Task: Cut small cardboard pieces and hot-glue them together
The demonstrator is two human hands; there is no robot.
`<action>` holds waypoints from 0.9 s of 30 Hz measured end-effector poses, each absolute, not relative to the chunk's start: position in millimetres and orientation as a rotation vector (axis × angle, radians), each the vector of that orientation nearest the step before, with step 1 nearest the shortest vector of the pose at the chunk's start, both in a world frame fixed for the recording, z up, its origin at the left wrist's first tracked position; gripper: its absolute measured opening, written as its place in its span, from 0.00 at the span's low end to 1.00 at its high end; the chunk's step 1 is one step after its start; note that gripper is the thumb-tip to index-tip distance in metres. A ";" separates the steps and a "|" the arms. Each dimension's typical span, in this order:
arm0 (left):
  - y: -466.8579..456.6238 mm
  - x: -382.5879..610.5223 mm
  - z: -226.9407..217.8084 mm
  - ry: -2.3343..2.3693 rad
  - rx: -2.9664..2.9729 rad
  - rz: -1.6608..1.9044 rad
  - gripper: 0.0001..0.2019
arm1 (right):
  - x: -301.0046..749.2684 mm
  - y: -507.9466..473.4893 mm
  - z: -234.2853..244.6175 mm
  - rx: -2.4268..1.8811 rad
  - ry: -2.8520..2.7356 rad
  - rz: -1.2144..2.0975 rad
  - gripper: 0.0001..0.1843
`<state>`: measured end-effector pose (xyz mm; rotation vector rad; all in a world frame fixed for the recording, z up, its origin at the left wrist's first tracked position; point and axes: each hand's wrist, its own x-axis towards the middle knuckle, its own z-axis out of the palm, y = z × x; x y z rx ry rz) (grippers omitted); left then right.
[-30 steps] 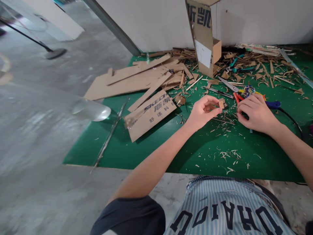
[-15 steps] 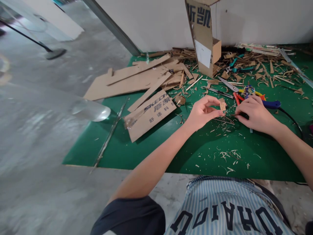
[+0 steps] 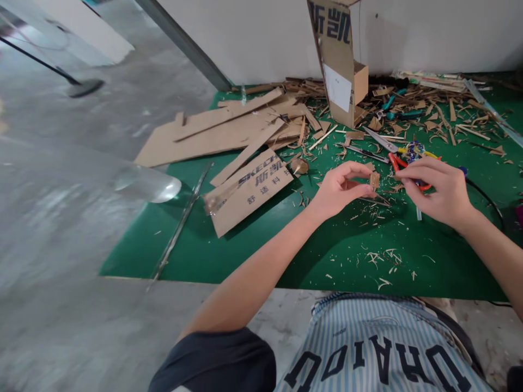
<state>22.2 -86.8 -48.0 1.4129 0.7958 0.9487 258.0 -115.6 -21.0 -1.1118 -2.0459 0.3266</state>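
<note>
Between the thumb and fingers of my left hand [image 3: 343, 188] is a small brown cardboard piece [image 3: 375, 181], held above the table. To its right, my right hand [image 3: 439, 188] is raised with thumb and fingertips pinched together. A tiny brown bit seems to show at those fingertips, too small to name. Scissors [image 3: 384, 140] lie open behind the hands, near a red handle [image 3: 394, 162]. A craft knife [image 3: 363, 153] rests to their left. Thin strips [image 3: 375, 200] and shavings lie under the hands.
Cut cardboard sheets [image 3: 220, 133] and a printed cardboard piece [image 3: 253, 193] lie left on the green table [image 3: 134, 250]. A tall cardboard structure [image 3: 337, 71] stands at the back amid scraps. Green-handled pliers [image 3: 394, 109] lie behind; a black cord [image 3: 488, 196] runs at right.
My right hand has lifted slightly and turned, its fingertips now higher. My left hand keeps the cardboard piece, which has turned a little.
</note>
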 end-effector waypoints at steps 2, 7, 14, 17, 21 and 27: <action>-86.3 22.0 -49.3 0.813 1.400 0.944 0.15 | 256.0 -120.4 -18.7 -1.054 -2.104 0.221 0.10; -85.3 21.5 -50.6 0.840 1.433 0.938 0.16 | 246.2 -127.1 -21.9 -1.083 -2.038 0.455 0.07; -84.3 20.3 -54.0 0.795 1.524 0.951 0.15 | 238.8 -122.6 -28.4 -1.084 -1.587 1.143 0.04; -83.2 19.9 -57.5 0.740 1.541 0.948 0.16 | 238.2 -121.7 -28.9 -1.086 -1.506 1.191 0.07; -82.1 19.7 -60.8 0.727 1.575 0.946 0.17 | 236.0 -121.4 -29.9 -1.088 -1.454 1.213 0.08; -84.1 19.4 -57.2 0.757 1.629 0.895 0.16 | 232.5 -121.7 -26.6 -1.107 -1.487 1.103 0.03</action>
